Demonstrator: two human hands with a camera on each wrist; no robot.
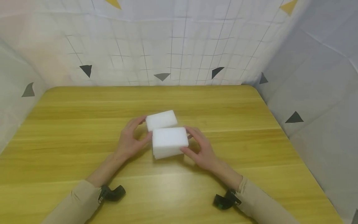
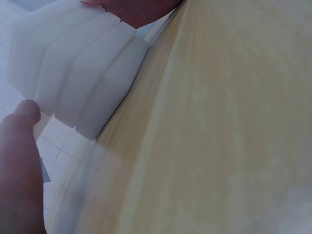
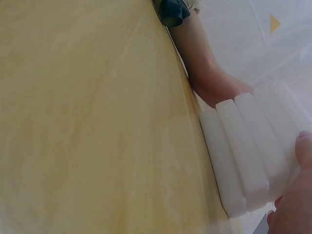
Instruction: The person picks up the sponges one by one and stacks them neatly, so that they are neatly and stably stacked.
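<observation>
Several white sponge blocks with rounded edges lie in a pile near the table's middle. The front stack [image 1: 170,137] is taller, and its layers show edge-on in the left wrist view. Behind it, in the head view, another white sponge block [image 1: 161,120] is partly hidden by the front stack. My right hand [image 1: 202,149] grips the upper front block at its right side, thumb at the near corner and fingers at the far one. My left hand [image 1: 130,140] curls round the pile's left side, a finger at the rear block's corner, its thumb against the front stack's upper edge.
The wood-grain table [image 1: 223,105] reaches to a pale wall covering [image 1: 156,43] with printed lines and triangles. Another covering hangs along the right side. Dark wrist-worn devices sit at the left cuff [image 1: 112,193] and the right cuff [image 1: 226,200].
</observation>
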